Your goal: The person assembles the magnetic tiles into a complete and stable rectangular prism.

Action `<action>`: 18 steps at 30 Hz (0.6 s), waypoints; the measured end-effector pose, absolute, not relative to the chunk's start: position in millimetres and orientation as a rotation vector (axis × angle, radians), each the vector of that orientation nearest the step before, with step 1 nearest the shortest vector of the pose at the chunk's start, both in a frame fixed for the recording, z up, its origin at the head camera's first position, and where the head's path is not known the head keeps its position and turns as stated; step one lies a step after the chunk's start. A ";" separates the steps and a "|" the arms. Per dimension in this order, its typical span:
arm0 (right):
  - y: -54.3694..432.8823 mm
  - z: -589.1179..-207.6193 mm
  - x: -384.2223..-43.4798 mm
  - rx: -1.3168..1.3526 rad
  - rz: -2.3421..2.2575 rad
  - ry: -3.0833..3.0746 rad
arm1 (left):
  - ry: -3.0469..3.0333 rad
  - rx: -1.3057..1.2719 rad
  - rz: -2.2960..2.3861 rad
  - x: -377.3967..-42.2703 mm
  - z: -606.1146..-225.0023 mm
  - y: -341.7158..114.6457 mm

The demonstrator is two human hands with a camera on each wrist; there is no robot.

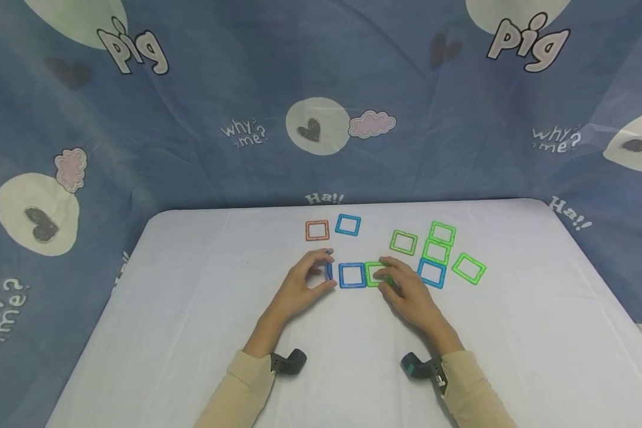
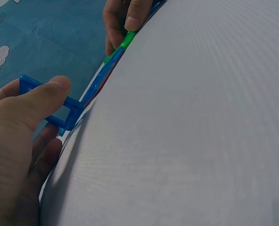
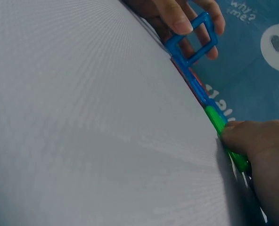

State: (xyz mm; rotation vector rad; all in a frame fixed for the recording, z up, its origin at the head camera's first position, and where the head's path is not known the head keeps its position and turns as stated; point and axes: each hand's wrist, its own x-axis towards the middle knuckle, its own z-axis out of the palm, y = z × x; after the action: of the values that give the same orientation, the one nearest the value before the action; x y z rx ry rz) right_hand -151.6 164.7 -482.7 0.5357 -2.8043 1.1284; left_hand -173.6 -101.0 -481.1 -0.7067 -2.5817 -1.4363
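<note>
My left hand (image 1: 298,286) pinches a blue square magnetic tile frame (image 2: 75,116) between thumb and fingers, holding it on edge at the left end of a short row. Beside it a flat blue square tile (image 1: 342,276) lies on the table. A green square tile (image 1: 367,274) touches that blue one on its right. My right hand (image 1: 411,300) grips the green tile, thumb at the near edge and fingers at the far one, partly covering it. In the right wrist view the upright blue tile (image 3: 212,29) meets the end of the flat blue one.
Farther back lie an orange tile (image 1: 317,239) and a blue tile (image 1: 346,233). To the right are a green tile (image 1: 405,233), a joined strip of two green tiles and a blue tile (image 1: 419,267), and another green tile (image 1: 474,260). A white cloth covers the table (image 1: 192,309).
</note>
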 end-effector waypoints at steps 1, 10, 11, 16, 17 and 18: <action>164.7 -482.9 -151.4 0.541 1.126 -2.802 | -2.583 -0.712 -1.430 -173.7 -481.6 -100.9; 164.2 -482.0 -150.2 0.536 1.119 -2.799 | -2.566 -0.750 -1.422 -174.1 -482.1 -100.1; 164.2 -481.8 -150.2 0.537 1.121 -2.798 | -2.561 -0.756 -1.428 -174.1 -482.0 -100.0; 164.4 -483.0 -151.3 0.532 1.117 -2.804 | -2.559 -0.767 -1.435 -174.3 -482.5 -99.2; 164.4 -483.3 -151.6 0.531 1.117 -2.804 | -2.564 -0.763 -1.435 -174.4 -482.7 -99.0; 164.5 -483.6 -151.8 0.529 1.117 -2.805 | -2.567 -0.760 -1.433 -174.5 -482.8 -98.8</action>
State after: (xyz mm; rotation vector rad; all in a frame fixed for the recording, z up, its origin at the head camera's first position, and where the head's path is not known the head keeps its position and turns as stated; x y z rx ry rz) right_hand -151.8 164.5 -483.6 0.5289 -2.8054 1.1170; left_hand -174.5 -98.8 -482.8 -0.7603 -2.5671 -1.4330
